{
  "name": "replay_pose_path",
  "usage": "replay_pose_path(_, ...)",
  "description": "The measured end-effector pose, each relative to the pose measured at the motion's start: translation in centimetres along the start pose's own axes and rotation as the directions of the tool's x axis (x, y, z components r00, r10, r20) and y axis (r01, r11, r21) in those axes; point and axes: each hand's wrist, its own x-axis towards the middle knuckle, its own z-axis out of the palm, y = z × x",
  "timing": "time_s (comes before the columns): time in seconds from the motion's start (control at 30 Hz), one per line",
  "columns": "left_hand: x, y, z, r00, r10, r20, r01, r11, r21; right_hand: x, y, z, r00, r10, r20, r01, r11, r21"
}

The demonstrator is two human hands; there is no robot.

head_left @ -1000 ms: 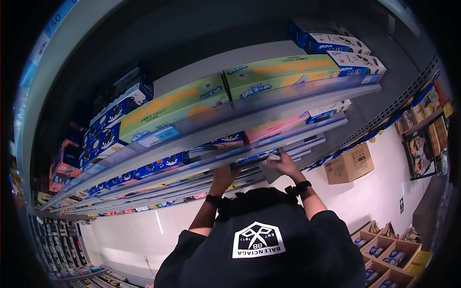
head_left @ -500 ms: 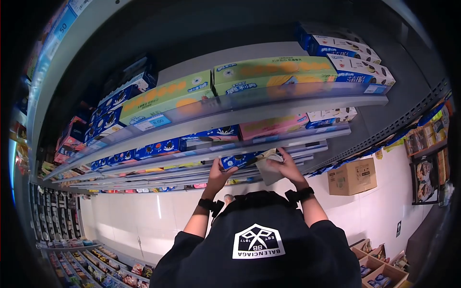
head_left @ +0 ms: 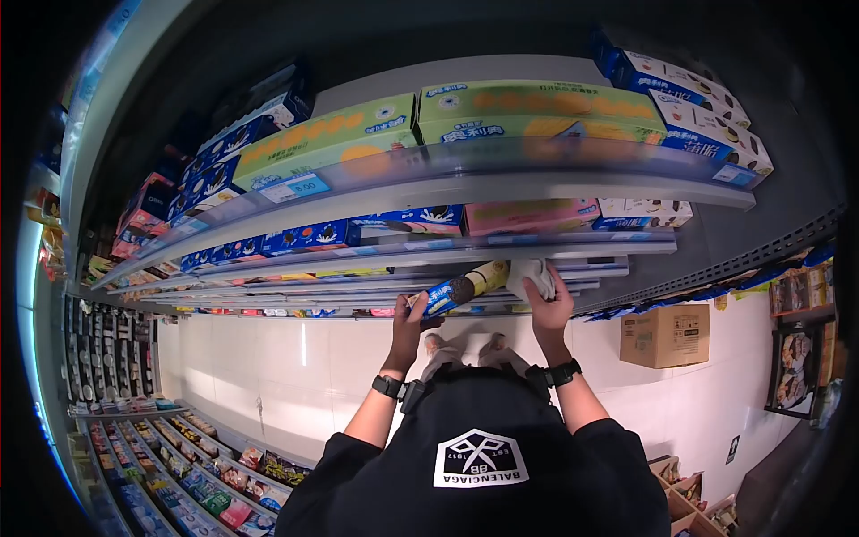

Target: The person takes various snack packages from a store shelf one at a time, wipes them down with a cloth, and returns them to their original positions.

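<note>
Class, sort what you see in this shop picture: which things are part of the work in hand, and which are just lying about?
In hand:
- left hand gripping the long blue biscuit pack
- right hand holding the white cloth
- shelf edge in front of both hands

Lying about:
- green boxes on the top shelf
- pink box
- cardboard carton on the floor

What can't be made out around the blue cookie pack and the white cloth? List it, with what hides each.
- Head view: the small print on the blue cookie pack is blurred and too small to read.
- Head view: the right hand covers the lower part of the white cloth.
- Head view: the left hand hides the pack's near end.
- Head view: the shelf rail covers the fronts of the green boxes behind it.
</note>
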Motion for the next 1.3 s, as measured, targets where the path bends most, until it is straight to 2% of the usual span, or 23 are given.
replay_pose_path(0.03,-0.4,-0.1,0.0,1.000,-0.010,-0.002,0.010,1.000,-0.014,-0.6,0.4,0.0,0.995,-0.096,0.030,0.100,0.975,-0.200)
replay_pose_path(0.07,-0.8,-0.1,0.1,1.000,-0.016,-0.007,0.015,1.000,-0.017,-1.2,0.8,0.3,0.978,-0.207,-0.015,0.200,0.957,-0.209)
replay_pose_path(0.1,-1.0,-0.5,0.0,1.000,0.000,0.002,0.000,1.000,-0.021,-1.9,-0.1,0.8,0.980,-0.198,-0.019,0.190,0.960,-0.205)
replay_pose_path(0.17,-1.5,-0.7,-0.2,1.000,0.005,0.011,-0.005,1.000,-0.008,-3.2,-2.6,1.9,0.939,-0.336,-0.076,0.316,0.927,-0.200)
replay_pose_path(0.3,-2.7,-1.4,-0.8,0.994,0.055,0.090,-0.057,0.998,0.020,-5.4,-2.4,3.2,0.834,-0.551,0.000,0.519,0.787,-0.334)
replay_pose_path(0.33,-2.9,-1.8,-1.1,0.990,0.064,0.124,-0.064,0.998,-0.006,-6.3,-2.7,3.1,0.862,-0.490,0.134,0.498,0.764,-0.411)
replay_pose_path(0.37,-3.2,-2.3,-1.3,0.985,0.075,0.156,-0.070,0.997,-0.034,-7.4,-3.0,3.5,0.861,-0.492,0.127,0.497,0.762,-0.415)
replay_pose_path(0.43,-4.4,-2.2,-1.3,0.994,0.047,0.096,-0.042,0.998,-0.050,-9.8,-4.1,5.2,0.861,-0.343,0.376,0.483,0.782,-0.394)
replay_pose_path(0.5,-5.7,-3.2,-2.4,0.987,0.146,0.074,-0.149,0.988,0.041,-12.6,-6.1,6.2,0.737,-0.446,0.508,0.639,0.703,-0.312)
replay_pose_path(0.57,-6.9,-4.0,-3.0,0.985,0.167,0.051,-0.164,0.984,-0.066,-15.1,-5.8,7.2,0.682,-0.485,0.547,0.699,0.653,-0.292)
replay_pose_path(0.63,-8.5,-4.9,-4.6,0.997,0.068,-0.021,-0.071,0.935,-0.346,-17.2,-6.3,7.6,0.597,-0.483,0.641,0.731,0.656,-0.187)
replay_pose_path(0.7,-9.7,-4.4,-6.6,1.000,0.015,-0.023,-0.022,0.933,-0.359,-18.6,-6.8,7.4,0.552,-0.514,0.657,0.770,0.616,-0.165)
replay_pose_path(0.77,-12.4,-3.2,-7.8,0.991,0.130,-0.033,-0.134,0.950,-0.281,-19.5,-7.1,6.1,0.601,-0.489,0.632,0.774,0.554,-0.307)
replay_pose_path(0.83,-14.0,-3.5,-9.6,0.976,0.218,-0.007,-0.216,0.963,-0.159,-20.0,-6.2,4.7,0.701,-0.493,0.515,0.707,0.573,-0.415)
replay_pose_path(0.9,-16.3,-3.1,-11.0,0.966,0.251,0.057,-0.242,0.961,-0.130,-20.4,-6.5,4.2,0.791,-0.473,0.389,0.611,0.650,-0.452)
replay_pose_path(0.93,-17.0,-3.6,-11.6,0.965,0.257,0.049,-0.248,0.959,-0.136,-20.9,-7.0,4.6,0.784,-0.477,0.397,0.619,0.646,-0.447)
replay_pose_path(1.0,-18.3,-5.0,-12.3,0.937,0.336,0.090,-0.338,0.941,-0.002,-22.2,-8.5,5.4,0.846,-0.467,0.257,0.532,0.730,-0.428)
replay_pose_path(1.03,-19.3,-4.5,-11.9,0.937,0.339,0.086,-0.340,0.940,-0.007,-23.1,-9.7,5.9,0.844,-0.469,0.261,0.537,0.727,-0.428)
replay_pose_path(1.1,-21.3,-3.8,-11.3,0.916,0.389,0.097,-0.389,0.921,-0.014,-25.0,-12.1,7.0,0.775,-0.507,0.378,0.631,0.650,-0.423)
replay_pose_path(1.17,-22.3,-4.0,-12.2,0.908,0.405,0.103,-0.412,0.909,0.059,-27.2,-13.9,8.2,0.673,-0.448,0.588,0.684,0.680,-0.264)
replay_pose_path(1.23,-23.0,-4.0,-13.4,0.879,0.458,0.131,-0.476,0.847,0.238,-29.4,-15.7,9.4,0.533,-0.435,0.726,0.700,0.709,-0.089)
replay_pose_path(1.27,-23.9,-3.8,-13.5,0.858,0.494,0.138,-0.512,0.839,0.185,-30.2,-16.2,9.5,0.528,-0.439,0.727,0.702,0.708,-0.083)
replay_pose_path(1.3,-23.9,-3.8,-14.5,0.750,0.636,0.183,-0.609,0.554,0.568,-30.9,-16.6,9.7,0.459,-0.434,0.775,0.704,0.710,-0.020)
